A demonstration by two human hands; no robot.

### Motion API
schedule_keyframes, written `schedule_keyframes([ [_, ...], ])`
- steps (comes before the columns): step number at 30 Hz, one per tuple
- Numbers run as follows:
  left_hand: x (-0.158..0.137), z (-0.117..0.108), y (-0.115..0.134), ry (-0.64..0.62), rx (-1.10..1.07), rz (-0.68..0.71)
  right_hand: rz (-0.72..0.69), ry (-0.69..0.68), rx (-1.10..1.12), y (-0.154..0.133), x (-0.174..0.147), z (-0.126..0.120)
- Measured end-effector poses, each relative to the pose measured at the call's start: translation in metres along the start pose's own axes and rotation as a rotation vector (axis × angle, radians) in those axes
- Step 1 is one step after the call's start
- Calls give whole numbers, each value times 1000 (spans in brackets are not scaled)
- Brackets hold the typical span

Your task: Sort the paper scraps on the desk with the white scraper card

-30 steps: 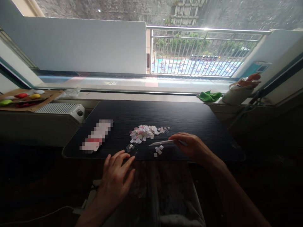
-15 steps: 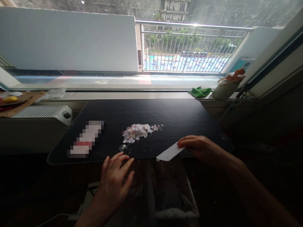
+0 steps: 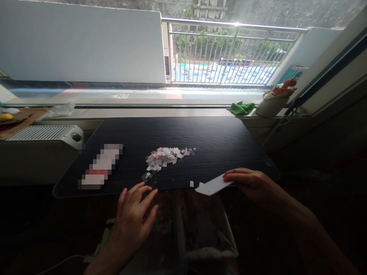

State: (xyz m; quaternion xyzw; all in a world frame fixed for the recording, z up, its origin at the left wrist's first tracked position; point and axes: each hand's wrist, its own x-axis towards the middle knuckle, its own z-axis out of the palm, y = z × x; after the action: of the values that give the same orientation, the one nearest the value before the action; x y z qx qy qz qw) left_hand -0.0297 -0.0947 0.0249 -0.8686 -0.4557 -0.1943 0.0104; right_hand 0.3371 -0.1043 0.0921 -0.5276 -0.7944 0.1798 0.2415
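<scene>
My right hand grips a flat white card, held slanted at the near edge of the dark table. Just beyond the card's far-left end lies a small white paper scrap, and another bit of paper touches its upper edge. My left hand hovers at the table's front edge, fingers apart and holding nothing. A heap of small paper scraps sits mid-table, with a few clear pieces near my left fingertips.
On the table's left lies a blurred-out pinkish, long item. A green cloth and a pale container stand on the windowsill. To the left is a white radiator. Below the front edge is a dim bin-like opening.
My right hand and the white card have moved slightly right. A paper scrap now lies separate on the table, left of the card. My left hand stays open, nearly still.
</scene>
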Motion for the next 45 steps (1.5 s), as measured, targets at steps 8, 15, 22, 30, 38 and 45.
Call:
schedule_keyframes([
  [8, 5, 0, 6, 14, -26, 3, 4, 59, -43, -7, 13, 4],
  [15, 3, -3, 4, 54, -18, -27, 17, -35, -45, -15, 10, 0],
  [22, 4, -3, 4, 37, -34, -16, 54, -27, -37, -22, 7, -2],
  [30, 2, -3, 11, 45, -63, -156, 52, 102, 29, -43, 41, 26],
  [38, -2, -10, 6, 33, -55, -248, -77, 19, -60, -60, 96, 73],
  [45, -3, -5, 2, 34, -65, -277, -26, -39, -123, -58, 68, 53],
])
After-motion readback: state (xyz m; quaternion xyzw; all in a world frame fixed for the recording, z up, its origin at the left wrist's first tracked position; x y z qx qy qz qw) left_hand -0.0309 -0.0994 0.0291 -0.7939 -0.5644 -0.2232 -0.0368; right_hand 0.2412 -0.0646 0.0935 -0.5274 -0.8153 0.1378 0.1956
